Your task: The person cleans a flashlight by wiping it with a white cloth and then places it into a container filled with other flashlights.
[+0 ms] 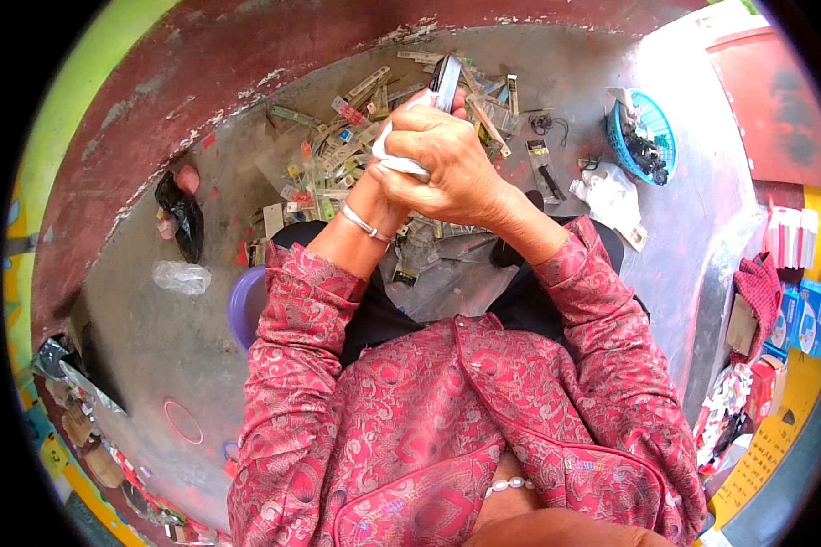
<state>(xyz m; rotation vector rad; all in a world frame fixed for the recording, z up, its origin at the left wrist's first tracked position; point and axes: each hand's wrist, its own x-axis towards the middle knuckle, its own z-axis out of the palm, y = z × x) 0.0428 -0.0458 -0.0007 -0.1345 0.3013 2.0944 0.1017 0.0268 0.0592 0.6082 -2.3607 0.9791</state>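
Note:
Both my hands are raised together in front of me, over the floor. My right hand (440, 150) is closed in a fist around a crumpled white cloth (401, 164) and presses against my left hand. My left hand (460, 102) is mostly hidden behind it; a few curled fingertips show. From between the hands sticks out a dark, flat, narrow thing with a silvery rim (444, 82), which the left fingers appear to hold. A silver bangle (365, 223) circles my left wrist. Below the hands, many small flat packets (347, 150) lie scattered in a heap.
A blue basket (615, 137) with black bits stands at the right, near a white plastic bag (609, 196). A black bag (184, 214), a clear plastic bag (181, 277) and a purple round container (244, 305) are at the left. Boxes (807, 314) line the right edge.

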